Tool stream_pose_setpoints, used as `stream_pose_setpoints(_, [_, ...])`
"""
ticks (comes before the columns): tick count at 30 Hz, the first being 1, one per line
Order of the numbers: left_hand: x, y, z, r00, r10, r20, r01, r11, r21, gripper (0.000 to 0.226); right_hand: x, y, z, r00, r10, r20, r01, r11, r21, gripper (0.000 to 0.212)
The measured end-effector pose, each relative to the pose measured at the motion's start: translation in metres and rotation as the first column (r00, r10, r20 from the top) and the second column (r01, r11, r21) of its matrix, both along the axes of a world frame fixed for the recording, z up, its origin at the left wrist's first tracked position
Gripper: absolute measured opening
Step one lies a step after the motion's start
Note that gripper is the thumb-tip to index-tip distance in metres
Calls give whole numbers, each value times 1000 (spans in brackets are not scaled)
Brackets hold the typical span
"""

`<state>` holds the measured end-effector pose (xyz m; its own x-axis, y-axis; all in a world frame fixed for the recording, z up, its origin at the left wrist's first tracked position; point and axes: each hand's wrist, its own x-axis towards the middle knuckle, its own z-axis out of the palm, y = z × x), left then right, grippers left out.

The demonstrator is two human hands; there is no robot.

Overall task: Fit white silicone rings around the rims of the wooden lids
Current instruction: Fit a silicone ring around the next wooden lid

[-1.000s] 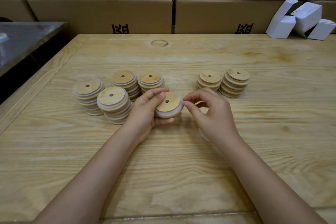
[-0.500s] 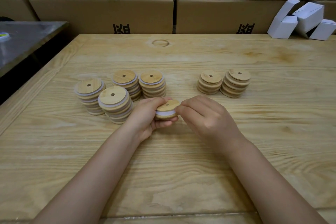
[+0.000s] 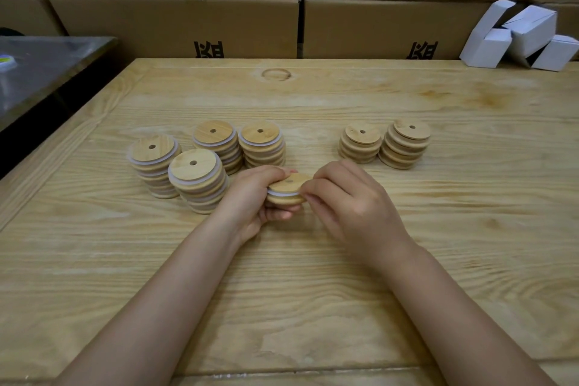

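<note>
Six stacks of wooden lids in all — four ringed stacks (image 3: pixel 197 180) on the left (white bands showing between the discs) and two bare stacks (image 3: pixel 404 147) on the right. One single lid (image 3: pixel 289 183) off the stacks, with one white ring (image 3: pixel 282 194) round it. Two hands: one left hand (image 3: pixel 250 197), one right hand (image 3: pixel 354 207). One wooden table (image 3: pixel 313 291), one metal table (image 3: pixel 47 72). Small white cartons (image 3: pixel 529 28) — at least three; the exact number is unclear.

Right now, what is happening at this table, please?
A person is fitting a white silicone ring onto one wooden lid above the table. The left hand grips the lid, and the right hand pinches its right edge, at the ring. Four stacks of ringed lids stand to the left; two stacks of bare lids stand to the right.
</note>
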<state>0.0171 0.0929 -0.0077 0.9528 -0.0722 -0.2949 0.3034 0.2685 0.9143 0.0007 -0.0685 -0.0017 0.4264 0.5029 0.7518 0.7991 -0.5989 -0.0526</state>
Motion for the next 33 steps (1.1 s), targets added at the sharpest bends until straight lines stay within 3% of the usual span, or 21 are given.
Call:
stream_pose_setpoints(2, [-1,-1,0,999,6,43,-6,1000,-9,17,1,-2,0,995,6,-95,-2,999,38,5])
stream_pose_setpoints(4, [-2,-4,-1,996,25,91,-22,999,-34,15,3,-4,1,946,17,-324,37,986,161,10])
stream_pose_setpoints(6, [-3,-7,-3,989,58,139,-50,997,-62,14,6,-6,1,800,42,-598,172,939,297,25])
stream_pose_setpoints(8, [-4,-9,-5,979,68,191,-56,996,-67,13,10,-7,1,592,142,-793,323,860,395,30])
stream_pose_setpoints(10, [-5,-11,-8,970,59,235,-52,998,-35,13,13,-5,-1,407,325,-854,419,764,491,26])
stream_pose_setpoints(11, [-5,-13,-9,966,55,252,-53,998,-18,14,13,-3,-2,366,368,-855,437,743,507,21])
stream_pose_setpoints(15, [-4,-17,-15,946,67,317,-90,994,57,17,14,8,-4,404,334,-852,474,720,507,10])
stream_pose_setpoints(17, [-3,-16,-19,927,108,359,-189,962,199,10,21,7,-1,431,326,-841,527,666,528,4])
stream_pose_setpoints(20, [2,-7,-25,908,106,405,-338,757,559,25,34,3,4,404,258,-878,580,670,464,4])
stream_pose_setpoints(22, [2,-2,-26,917,39,397,-342,591,731,25,43,4,3,378,158,-912,595,713,370,9])
stream_pose_setpoints(25, [0,-5,-26,913,-77,401,-344,385,857,24,59,11,1,359,13,-933,604,759,243,14])
stream_pose_setpoints(27, [-1,-7,-26,906,-126,405,-355,298,886,25,68,15,-1,344,-42,-938,606,773,188,18])
stream_pose_setpoints(33, [-1,-8,-25,915,-129,381,-331,298,895,26,80,26,-8,319,-27,-947,649,735,197,24])
